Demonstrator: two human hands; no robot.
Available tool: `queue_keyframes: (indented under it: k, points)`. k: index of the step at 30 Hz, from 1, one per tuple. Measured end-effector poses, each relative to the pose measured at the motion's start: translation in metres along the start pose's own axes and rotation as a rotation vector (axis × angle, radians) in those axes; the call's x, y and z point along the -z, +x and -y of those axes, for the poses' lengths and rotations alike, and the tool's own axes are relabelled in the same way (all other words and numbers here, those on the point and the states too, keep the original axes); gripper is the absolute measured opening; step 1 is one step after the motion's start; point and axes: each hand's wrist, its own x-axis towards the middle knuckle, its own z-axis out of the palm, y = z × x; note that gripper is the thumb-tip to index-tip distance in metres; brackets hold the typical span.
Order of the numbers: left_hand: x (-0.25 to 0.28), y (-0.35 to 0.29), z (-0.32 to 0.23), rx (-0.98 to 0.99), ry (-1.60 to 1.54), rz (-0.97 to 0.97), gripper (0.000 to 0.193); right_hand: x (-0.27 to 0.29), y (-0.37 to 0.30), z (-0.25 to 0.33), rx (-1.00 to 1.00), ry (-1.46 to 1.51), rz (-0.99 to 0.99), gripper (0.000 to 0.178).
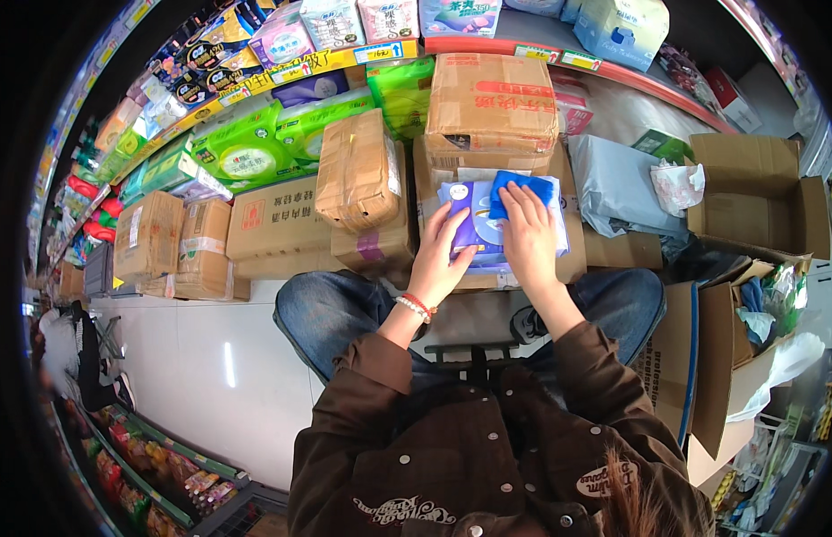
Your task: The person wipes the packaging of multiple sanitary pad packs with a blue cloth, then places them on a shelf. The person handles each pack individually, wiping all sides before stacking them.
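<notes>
A purple and white soft pack (480, 234), which looks like tissues or wipes, lies on cardboard boxes in front of me. My left hand (440, 259) grips its left side, thumb and fingers apart on the wrapper. A blue cloth (537, 186) covers the pack's upper right part. My right hand (529, 234) presses that cloth down with its fingers, and its palm rests over the pack's right side. Part of the pack's front is hidden by both hands.
A tall taped carton (492, 98) stands just behind the pack. More cartons (358, 170) line the left, below green tissue packs (241, 152) and a shelf. An open carton (747, 197) and grey plastic bag (613, 183) lie right. An opened box (729, 349) stands by my right knee.
</notes>
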Motion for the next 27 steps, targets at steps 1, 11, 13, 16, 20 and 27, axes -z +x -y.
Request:
queue_keyframes:
  k: [1, 11, 13, 16, 20, 27]
  points:
    - [0.0, -0.001, 0.001, 0.0, 0.011, -0.003, 0.061, -0.005, 0.002, 0.003, 0.015, 0.043, -0.009, 0.046]
    - [-0.001, -0.011, -0.011, 0.02, 0.219, -0.011, 0.065, 0.033, -0.031, 0.006, 0.242, 0.06, 0.078, 0.036]
    - [0.0, -0.01, -0.013, -0.022, 0.277, -0.027, 0.065, 0.046, -0.036, -0.008, 0.235, 0.015, 0.061, 0.033]
    - [0.001, -0.009, -0.011, -0.028, 0.297, -0.011, 0.066, 0.059, -0.045, -0.024, 0.144, -0.01, 0.108, 0.045]
    - [0.0, -0.012, -0.014, -0.066, 0.336, -0.024, 0.065, 0.063, -0.051, -0.028, 0.06, 0.007, 0.131, 0.043]
    - [0.004, -0.012, -0.052, -0.119, 0.363, -0.179, 0.048, 0.071, -0.048, -0.033, -0.363, 0.721, -0.08, 0.031]
